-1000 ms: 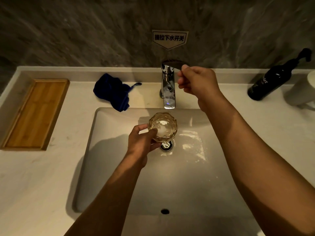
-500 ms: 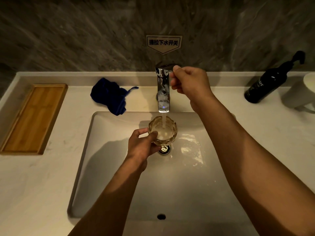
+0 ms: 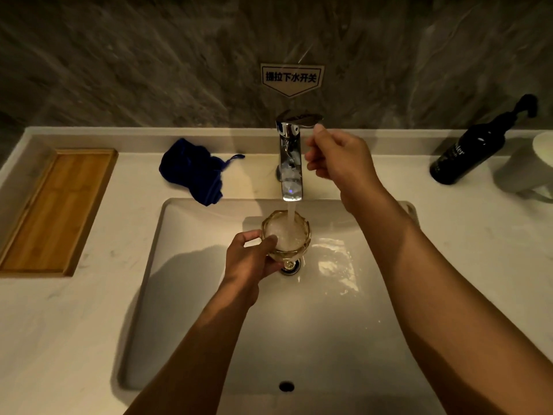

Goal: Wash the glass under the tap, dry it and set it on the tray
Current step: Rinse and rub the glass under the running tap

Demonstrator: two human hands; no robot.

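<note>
A second ago the tap (image 3: pixel 291 163) ran dry; now a stream of water (image 3: pixel 291 218) pours from its spout into the glass (image 3: pixel 286 235), which is filling and frothing white.

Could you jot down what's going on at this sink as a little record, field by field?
glass: upright under the tap, filling with water
left hand: grip around the glass
right hand: on the tap handle
tap: running
cloth: dark blue, bunched on the counter left of the tap
tray: wooden, far left, nothing on it
bottle: dark, far right
sink: white, wet near the drain
</note>
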